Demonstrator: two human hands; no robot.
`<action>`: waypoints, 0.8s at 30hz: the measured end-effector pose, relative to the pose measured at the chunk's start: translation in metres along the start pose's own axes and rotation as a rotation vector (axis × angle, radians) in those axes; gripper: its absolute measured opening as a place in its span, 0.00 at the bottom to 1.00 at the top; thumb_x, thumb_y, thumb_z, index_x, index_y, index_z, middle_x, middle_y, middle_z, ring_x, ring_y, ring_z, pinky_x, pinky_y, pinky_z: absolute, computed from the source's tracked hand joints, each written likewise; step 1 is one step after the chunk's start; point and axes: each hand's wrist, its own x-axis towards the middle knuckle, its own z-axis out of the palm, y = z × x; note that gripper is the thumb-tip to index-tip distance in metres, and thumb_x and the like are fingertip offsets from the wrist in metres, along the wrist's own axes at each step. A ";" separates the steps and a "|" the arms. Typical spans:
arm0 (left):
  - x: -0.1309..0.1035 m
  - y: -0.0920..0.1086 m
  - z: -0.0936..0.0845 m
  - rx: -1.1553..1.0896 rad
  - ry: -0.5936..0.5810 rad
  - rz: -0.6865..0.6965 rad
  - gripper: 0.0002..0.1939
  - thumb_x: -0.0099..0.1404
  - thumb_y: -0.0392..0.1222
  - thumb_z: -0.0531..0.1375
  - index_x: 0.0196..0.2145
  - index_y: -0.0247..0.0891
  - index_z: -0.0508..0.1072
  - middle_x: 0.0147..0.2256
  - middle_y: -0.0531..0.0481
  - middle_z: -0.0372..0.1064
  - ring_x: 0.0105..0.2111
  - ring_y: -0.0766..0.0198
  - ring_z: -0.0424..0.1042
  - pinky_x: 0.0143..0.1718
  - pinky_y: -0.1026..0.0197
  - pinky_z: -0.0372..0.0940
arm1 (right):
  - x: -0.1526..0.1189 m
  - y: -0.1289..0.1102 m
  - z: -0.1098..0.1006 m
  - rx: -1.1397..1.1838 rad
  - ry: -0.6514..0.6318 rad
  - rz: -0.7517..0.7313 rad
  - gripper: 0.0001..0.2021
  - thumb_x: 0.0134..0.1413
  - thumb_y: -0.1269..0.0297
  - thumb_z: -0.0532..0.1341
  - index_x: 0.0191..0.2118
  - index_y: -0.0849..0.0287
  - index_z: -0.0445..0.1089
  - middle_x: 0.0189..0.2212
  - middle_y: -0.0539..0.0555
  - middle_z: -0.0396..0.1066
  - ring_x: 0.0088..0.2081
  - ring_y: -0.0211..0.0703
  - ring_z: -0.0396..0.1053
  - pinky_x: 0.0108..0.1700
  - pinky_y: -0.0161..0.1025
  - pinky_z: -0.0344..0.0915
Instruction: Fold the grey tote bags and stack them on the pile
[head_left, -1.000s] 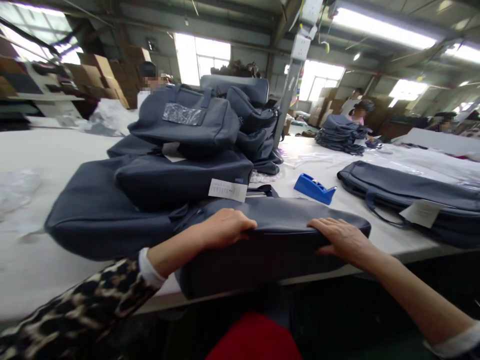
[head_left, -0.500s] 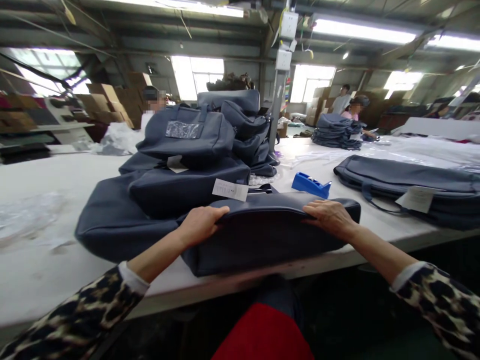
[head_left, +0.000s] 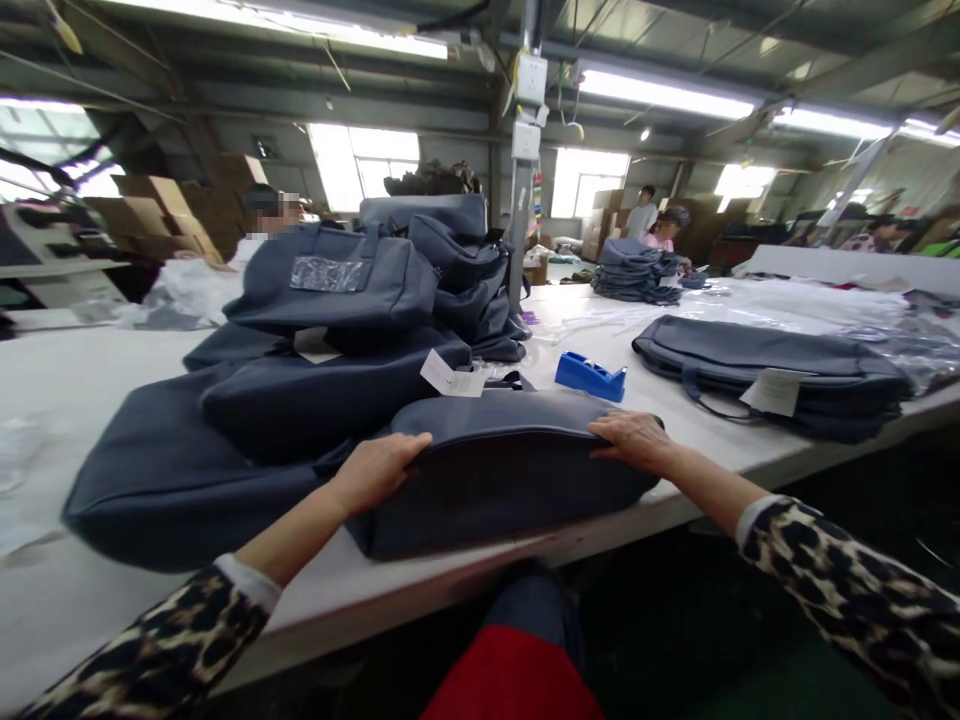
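Observation:
A dark blue bag (head_left: 510, 480) lies on its side along the table's front edge, its broad bottom panel facing me. My left hand (head_left: 381, 468) grips the bag's upper edge near its left end, thumb along the seam. Toward the other end, my right hand (head_left: 631, 440) is closed over the same edge, its fingertips curled at the seam. Between the hands the edge bows slightly upward. Behind the bag a white paper tag (head_left: 452, 378) sticks up. More blue bags (head_left: 195, 440) are piled against its left side.
A blue tape dispenser (head_left: 591, 376) stands just behind the bag on the white table (head_left: 517, 570). Flat blue bags (head_left: 780, 365) with a tag lie to the right. A metal post (head_left: 517, 220) rises behind the pile. Other people work farther back beside another bag stack (head_left: 637, 268).
My view has turned to the right, so the scene sits farther left. Both hands keep their hold on the bag's edge, and the bag looks slightly more rounded on top.

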 end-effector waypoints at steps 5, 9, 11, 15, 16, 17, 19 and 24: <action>0.009 0.002 -0.001 -0.069 -0.084 0.111 0.09 0.63 0.36 0.59 0.41 0.45 0.73 0.43 0.52 0.73 0.46 0.59 0.72 0.44 0.63 0.64 | -0.017 0.007 0.020 -0.042 0.125 -0.062 0.15 0.52 0.56 0.69 0.43 0.51 0.69 0.37 0.51 0.75 0.40 0.47 0.71 0.39 0.38 0.58; 0.003 0.010 0.000 0.039 -0.053 0.091 0.07 0.68 0.36 0.56 0.35 0.41 0.73 0.39 0.50 0.71 0.41 0.60 0.72 0.36 0.63 0.63 | -0.016 0.010 0.037 -0.120 0.239 -0.104 0.06 0.55 0.61 0.66 0.35 0.54 0.70 0.28 0.50 0.73 0.31 0.42 0.68 0.36 0.39 0.54; -0.006 0.017 0.005 0.111 0.004 0.077 0.09 0.70 0.35 0.54 0.36 0.41 0.74 0.39 0.49 0.70 0.41 0.59 0.71 0.34 0.62 0.63 | -0.017 0.009 0.044 -0.138 0.280 -0.101 0.04 0.60 0.66 0.62 0.32 0.56 0.70 0.27 0.51 0.72 0.29 0.41 0.66 0.36 0.39 0.52; -0.031 0.030 0.032 0.267 0.138 0.114 0.13 0.68 0.29 0.54 0.44 0.40 0.74 0.40 0.46 0.70 0.40 0.57 0.68 0.38 0.59 0.63 | -0.027 0.004 0.059 -0.176 0.367 -0.102 0.14 0.63 0.76 0.53 0.29 0.57 0.70 0.25 0.51 0.70 0.29 0.40 0.62 0.36 0.40 0.50; -0.038 0.033 0.042 0.300 0.178 0.134 0.15 0.67 0.28 0.54 0.47 0.39 0.73 0.40 0.46 0.70 0.41 0.57 0.68 0.39 0.59 0.63 | -0.031 0.002 0.063 -0.183 0.384 -0.106 0.15 0.64 0.76 0.52 0.28 0.57 0.70 0.25 0.51 0.70 0.29 0.40 0.61 0.36 0.40 0.50; -0.044 0.035 0.053 0.327 0.217 0.154 0.17 0.66 0.26 0.54 0.50 0.38 0.73 0.41 0.45 0.70 0.41 0.57 0.68 0.39 0.58 0.63 | -0.035 -0.001 0.066 -0.190 0.398 -0.111 0.16 0.65 0.75 0.52 0.28 0.56 0.70 0.24 0.51 0.69 0.29 0.40 0.61 0.36 0.41 0.50; -0.053 0.037 0.075 0.359 0.289 0.184 0.20 0.66 0.24 0.53 0.53 0.35 0.71 0.41 0.44 0.71 0.41 0.56 0.68 0.39 0.57 0.64 | -0.043 -0.008 0.073 -0.202 0.418 -0.116 0.16 0.65 0.75 0.52 0.28 0.56 0.70 0.24 0.51 0.69 0.29 0.41 0.60 0.36 0.41 0.50; -0.054 0.031 0.102 0.348 0.378 0.183 0.22 0.66 0.23 0.52 0.54 0.33 0.71 0.42 0.44 0.71 0.41 0.57 0.68 0.40 0.56 0.64 | -0.047 -0.004 0.065 -0.208 0.398 -0.141 0.12 0.63 0.75 0.53 0.32 0.56 0.70 0.28 0.50 0.70 0.31 0.42 0.63 0.38 0.40 0.53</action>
